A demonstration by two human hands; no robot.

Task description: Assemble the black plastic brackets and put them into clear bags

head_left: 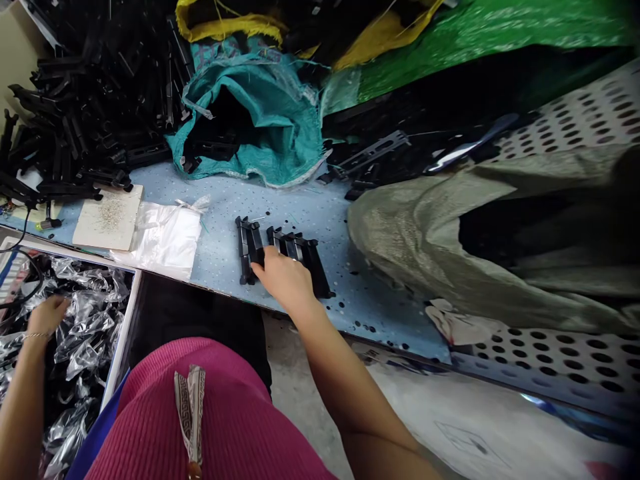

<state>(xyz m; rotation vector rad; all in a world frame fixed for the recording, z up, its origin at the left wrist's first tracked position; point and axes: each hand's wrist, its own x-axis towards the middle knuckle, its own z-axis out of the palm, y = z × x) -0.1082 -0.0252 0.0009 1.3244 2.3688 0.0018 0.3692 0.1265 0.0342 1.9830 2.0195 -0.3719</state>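
Observation:
My right hand [287, 277] reaches over the blue tabletop, its fingers closed on a black plastic part in a short row. To its left, slim black plastic parts [245, 250] stand side by side. Another black plastic part [320, 268] lies just right of the hand. My left hand [47, 315] is at the left, above a bin of clear-bagged black parts [90, 313]. Its fingers are curled together, and whatever may be in them is hidden. A stack of clear plastic bags [173, 237] lies on the table between the two hands.
A heap of black parts [85, 100] covers the back left. A teal woven sack [280, 143] opens towards me at the back, and a grey-beige sack [400, 233] sits at the right. A pale square board [107, 217] lies beside the bags. Small black bits dot the blue tabletop [220, 200].

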